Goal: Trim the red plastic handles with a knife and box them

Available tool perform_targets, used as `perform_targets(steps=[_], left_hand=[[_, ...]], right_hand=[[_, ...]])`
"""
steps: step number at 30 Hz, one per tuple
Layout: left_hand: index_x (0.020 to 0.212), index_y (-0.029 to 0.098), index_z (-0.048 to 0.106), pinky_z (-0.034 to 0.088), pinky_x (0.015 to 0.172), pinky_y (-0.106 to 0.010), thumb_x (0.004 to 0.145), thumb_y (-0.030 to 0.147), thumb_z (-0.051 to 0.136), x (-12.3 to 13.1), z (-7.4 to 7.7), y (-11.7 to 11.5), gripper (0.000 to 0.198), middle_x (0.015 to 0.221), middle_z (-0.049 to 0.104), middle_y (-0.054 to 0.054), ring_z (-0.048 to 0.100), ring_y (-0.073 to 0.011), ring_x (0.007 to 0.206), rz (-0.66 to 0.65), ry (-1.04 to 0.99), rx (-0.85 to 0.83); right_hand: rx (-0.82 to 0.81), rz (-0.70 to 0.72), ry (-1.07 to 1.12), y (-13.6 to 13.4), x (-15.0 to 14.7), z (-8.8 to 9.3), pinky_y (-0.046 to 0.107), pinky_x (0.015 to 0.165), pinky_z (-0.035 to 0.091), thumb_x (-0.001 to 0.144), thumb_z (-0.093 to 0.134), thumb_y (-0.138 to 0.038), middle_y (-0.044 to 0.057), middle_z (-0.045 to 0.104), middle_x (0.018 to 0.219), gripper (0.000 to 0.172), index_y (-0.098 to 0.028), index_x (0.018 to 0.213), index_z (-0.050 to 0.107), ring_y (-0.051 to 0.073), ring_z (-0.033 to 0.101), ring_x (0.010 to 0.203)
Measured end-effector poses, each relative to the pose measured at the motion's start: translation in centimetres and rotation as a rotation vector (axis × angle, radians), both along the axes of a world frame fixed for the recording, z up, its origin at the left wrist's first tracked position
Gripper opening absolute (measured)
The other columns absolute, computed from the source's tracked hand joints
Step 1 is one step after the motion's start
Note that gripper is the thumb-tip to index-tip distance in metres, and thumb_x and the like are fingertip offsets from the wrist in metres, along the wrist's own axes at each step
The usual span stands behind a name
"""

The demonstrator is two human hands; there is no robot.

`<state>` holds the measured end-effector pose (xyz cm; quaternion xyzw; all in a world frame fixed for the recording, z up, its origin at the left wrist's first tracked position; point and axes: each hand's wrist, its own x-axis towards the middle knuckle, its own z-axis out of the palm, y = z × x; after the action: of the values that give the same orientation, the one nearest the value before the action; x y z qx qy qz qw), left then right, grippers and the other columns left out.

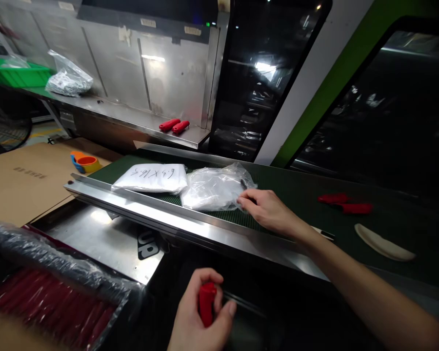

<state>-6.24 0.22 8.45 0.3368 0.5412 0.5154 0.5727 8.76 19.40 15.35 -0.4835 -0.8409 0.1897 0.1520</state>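
Observation:
My left hand [205, 312] is low in the middle of the view, its fingers wrapped round a red plastic handle [207, 303]. Over the green conveyor belt [278, 181], my right hand [269, 209] has its fingers pinched together at the near right edge of a clear plastic bag [215, 187]. A small dark piece [243, 184] shows at the bag just beyond those fingertips. Left of it lies a white packet [151, 178] with handwritten marks on top.
Farther right on the belt are red parts [346, 203] and a cream curved piece [384, 243]. Two red handles [174, 126] rest on the metal ledge. A plastic-lined box [54, 302] holds several dark red parts. An orange-and-blue tape dispenser [86, 162] sits on cardboard [25, 180].

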Motion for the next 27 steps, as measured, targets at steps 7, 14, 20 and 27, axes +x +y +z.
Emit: perform_targets(steps=[7,14,20,27], left_hand=[[0.088,0.02,0.053,0.047,0.065,-0.02,0.073,0.033,0.081,2.8,2.5,1.3,0.034,0.085,0.058,0.002,0.054,-0.0103,0.071,0.084,-0.138,0.13],[0.091,0.02,0.049,0.046,0.069,-0.02,0.078,0.031,0.078,4.1,-0.5,-1.5,0.033,0.083,0.06,0.003,0.054,-0.0102,0.074,-0.129,-0.087,-0.077],[0.089,0.02,0.051,0.048,0.063,-0.023,0.081,0.037,0.073,5.7,-2.0,-2.0,0.029,0.077,0.06,0.002,0.056,-0.0115,0.066,-0.193,-0.029,-0.195],[0.093,0.02,0.056,0.054,0.063,-0.026,0.073,0.05,0.079,7.1,-6.1,-1.5,0.043,0.077,0.063,0.0,0.062,-0.0165,0.07,-0.069,0.229,-0.003]], right_hand=[[-0.211,0.023,0.265,-12.6,1.9,-1.4,0.021,0.062,0.041,0.099,0.044,-0.033,-0.004,0.06,0.075,0.028,-0.021,0.077,0.058,0.008,0.055,0.067],[-0.466,-0.129,0.321,-18.1,4.9,-6.8,0.025,0.065,0.041,0.101,0.039,-0.036,-0.001,0.06,0.079,0.031,-0.021,0.078,0.055,0.011,0.055,0.07],[-0.467,-0.155,0.307,-19.7,6.1,-8.2,0.028,0.067,0.04,0.099,0.037,-0.028,0.001,0.059,0.082,0.024,-0.021,0.082,0.053,0.013,0.054,0.072],[-0.211,-0.347,0.114,-21.4,9.1,-6.4,0.027,0.069,0.047,0.095,0.047,-0.031,-0.001,0.066,0.084,0.017,-0.023,0.085,0.057,0.015,0.063,0.075]])
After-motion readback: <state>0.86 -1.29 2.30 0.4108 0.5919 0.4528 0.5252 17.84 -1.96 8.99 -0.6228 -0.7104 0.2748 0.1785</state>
